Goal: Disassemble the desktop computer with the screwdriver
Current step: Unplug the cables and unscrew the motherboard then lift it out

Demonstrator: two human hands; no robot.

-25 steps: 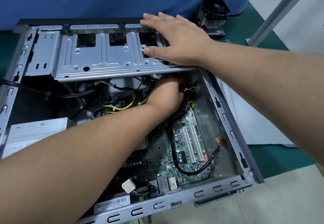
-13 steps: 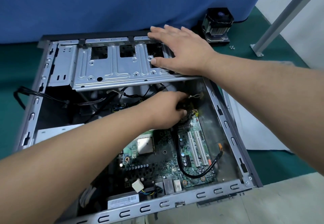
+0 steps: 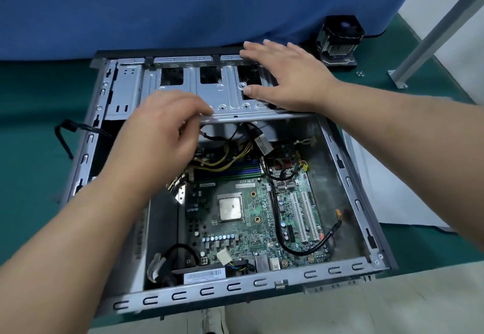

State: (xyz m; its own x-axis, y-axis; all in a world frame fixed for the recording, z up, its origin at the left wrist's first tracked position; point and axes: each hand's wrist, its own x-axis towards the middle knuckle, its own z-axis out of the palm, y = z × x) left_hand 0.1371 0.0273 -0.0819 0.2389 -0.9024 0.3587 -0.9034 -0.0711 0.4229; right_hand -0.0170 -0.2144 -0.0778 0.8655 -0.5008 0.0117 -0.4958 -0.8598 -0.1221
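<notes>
Now left hand (image 3: 159,134) lifted out of case (image 3: 348,176), right hand (image 3: 285,77) unmoved

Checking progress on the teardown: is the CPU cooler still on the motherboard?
Off. The CPU lies bare on the motherboard; the cooler sits outside the case.

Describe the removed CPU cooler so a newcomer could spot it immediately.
Start at the open computer case on the green mat, then look past its far right corner, beyond the right hand. The CPU cooler sits against the blue curtain: a black fan on silver fins, the only part outside the case.

Two hands (image 3: 159,134), one case (image 3: 348,184), one motherboard (image 3: 243,231).
</notes>
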